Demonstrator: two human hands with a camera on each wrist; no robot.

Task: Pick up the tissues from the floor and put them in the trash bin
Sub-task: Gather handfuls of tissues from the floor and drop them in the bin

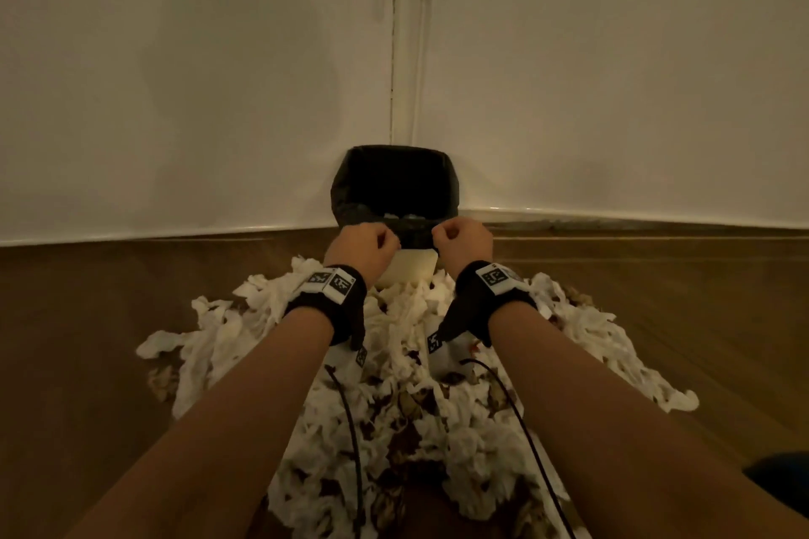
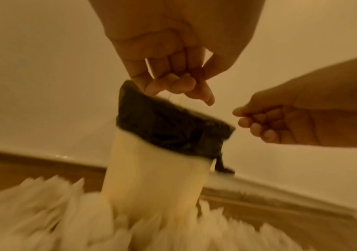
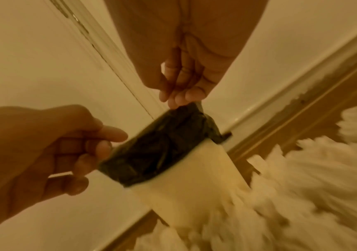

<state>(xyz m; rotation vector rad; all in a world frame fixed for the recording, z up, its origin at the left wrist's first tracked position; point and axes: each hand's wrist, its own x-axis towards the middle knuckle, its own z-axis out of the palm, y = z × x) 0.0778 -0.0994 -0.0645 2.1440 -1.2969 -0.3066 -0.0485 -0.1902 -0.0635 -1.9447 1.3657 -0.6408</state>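
Both wrist views smear the tissues [image 2: 51, 217] at six o'clock; the trash bin [image 1: 407, 269] base hides behind them, forearms covering more.

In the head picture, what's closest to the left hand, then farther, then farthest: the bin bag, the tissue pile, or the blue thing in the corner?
From the left hand:
1. Bin bag, right at its fingers.
2. Tissue pile, on the floor just below.
3. Blue thing, far off at the lower right edge.

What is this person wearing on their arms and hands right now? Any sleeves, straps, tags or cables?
No sleeves or gloves: both forearms and hands are bare. The left wrist and right wrist each carry a black strap bearing white square tags printed with black coded patterns. A thin black cable trails back from under each band.
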